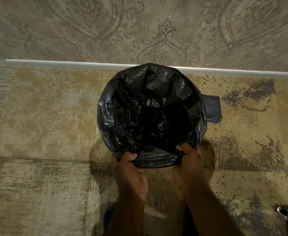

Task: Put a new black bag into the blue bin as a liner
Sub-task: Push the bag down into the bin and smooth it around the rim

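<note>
The black bag [150,106] lies spread open inside a round bin, its plastic folded over the rim all the way round. The bin itself is hidden under the bag, so none of its blue shows. My left hand [127,169] grips the bag's near edge at the lower left of the rim. My right hand [189,160] grips the same edge a little to the right. Both hands have thumbs hooked inside the opening and fingers outside. The bag's inside is dark and crumpled.
The bin stands on a tan patterned carpet [46,125] close to a white baseboard [71,63] and a patterned wall. A folded dark plastic piece [213,108] lies on the carpet right of the bin. A small shiny metal object [279,209] sits at lower right.
</note>
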Motion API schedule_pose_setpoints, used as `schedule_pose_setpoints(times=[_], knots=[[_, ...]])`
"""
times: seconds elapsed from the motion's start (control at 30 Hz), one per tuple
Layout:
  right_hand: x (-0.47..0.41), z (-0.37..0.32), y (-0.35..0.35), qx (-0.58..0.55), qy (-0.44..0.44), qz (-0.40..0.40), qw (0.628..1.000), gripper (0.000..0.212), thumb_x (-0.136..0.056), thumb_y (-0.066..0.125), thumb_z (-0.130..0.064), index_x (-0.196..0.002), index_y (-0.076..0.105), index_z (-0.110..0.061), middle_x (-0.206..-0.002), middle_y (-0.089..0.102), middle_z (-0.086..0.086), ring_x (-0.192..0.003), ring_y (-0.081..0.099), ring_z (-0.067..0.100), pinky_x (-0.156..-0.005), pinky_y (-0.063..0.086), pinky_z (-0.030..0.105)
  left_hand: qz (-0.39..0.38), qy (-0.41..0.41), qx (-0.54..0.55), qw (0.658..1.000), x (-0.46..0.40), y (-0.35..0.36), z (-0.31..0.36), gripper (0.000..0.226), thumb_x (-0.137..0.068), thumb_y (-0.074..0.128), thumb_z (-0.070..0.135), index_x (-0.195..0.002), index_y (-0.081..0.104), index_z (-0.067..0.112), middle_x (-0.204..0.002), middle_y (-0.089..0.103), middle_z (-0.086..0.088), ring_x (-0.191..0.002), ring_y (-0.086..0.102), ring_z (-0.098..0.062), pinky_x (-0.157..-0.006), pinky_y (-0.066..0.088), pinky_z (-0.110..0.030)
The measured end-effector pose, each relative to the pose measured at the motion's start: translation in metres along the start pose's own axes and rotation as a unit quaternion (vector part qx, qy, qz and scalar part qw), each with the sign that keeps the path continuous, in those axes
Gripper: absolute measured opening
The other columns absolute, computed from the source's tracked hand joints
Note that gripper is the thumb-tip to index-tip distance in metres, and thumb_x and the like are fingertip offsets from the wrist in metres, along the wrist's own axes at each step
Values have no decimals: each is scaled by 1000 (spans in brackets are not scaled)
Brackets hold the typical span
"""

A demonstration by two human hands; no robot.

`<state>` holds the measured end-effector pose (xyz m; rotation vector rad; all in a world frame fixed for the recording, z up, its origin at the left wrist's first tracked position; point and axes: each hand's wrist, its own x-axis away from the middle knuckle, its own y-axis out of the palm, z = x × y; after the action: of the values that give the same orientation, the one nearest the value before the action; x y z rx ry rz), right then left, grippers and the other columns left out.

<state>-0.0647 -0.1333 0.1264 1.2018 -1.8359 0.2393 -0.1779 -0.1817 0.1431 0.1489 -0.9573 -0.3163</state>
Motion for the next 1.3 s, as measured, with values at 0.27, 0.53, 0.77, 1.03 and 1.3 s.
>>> schedule_pose_setpoints(times=[0.27,0.53,0.77,1.03,1.3], knots=[[60,-41,24,8,-51,14,999,32,-82,51,12,-103,64,-8,-79,75,3,-74,73,23,-59,56,32,-36,4,2,999,54,18,44,58,-75,40,-17,-82,75,30,-93,76,4,-86,74,-19,-67,57,-32],[125,-85,65,83,-91,10,992,16,-80,60,-6,-94,68,-8,-81,74,7,-83,72,31,-66,54,41,-35,9,24,999,112,49,122,40,-80,41,-15,-87,66,16,-73,73,4,-63,69,-14,-47,52,-18],[177,-107,136,-8,-105,-3,994,36,-83,44,18,-113,61,9,-85,72,16,-82,69,35,-68,58,37,-88,13,32,996,136,55,200,30,-90,44,-3,-102,67,13,-78,74,-1,-63,70,-14,-55,58,-22],[229,-119,185,26,-90,-32,995,32,-88,44,14,-116,59,12,-103,64,28,-94,64,41,-82,53,47,-3,95,-156,983,137,41,273,6,-83,70,26,-83,74,21,-73,75,5,-66,71,-13,-61,53,-30],[234,-142,199,92,-100,-98,986,34,-94,37,12,-123,54,11,-120,53,43,-112,50,61,-98,37,70,27,359,-450,817,93,48,372,58,-76,57,70,-115,59,27,-89,63,13,-71,61,-2,-61,48,-18]])
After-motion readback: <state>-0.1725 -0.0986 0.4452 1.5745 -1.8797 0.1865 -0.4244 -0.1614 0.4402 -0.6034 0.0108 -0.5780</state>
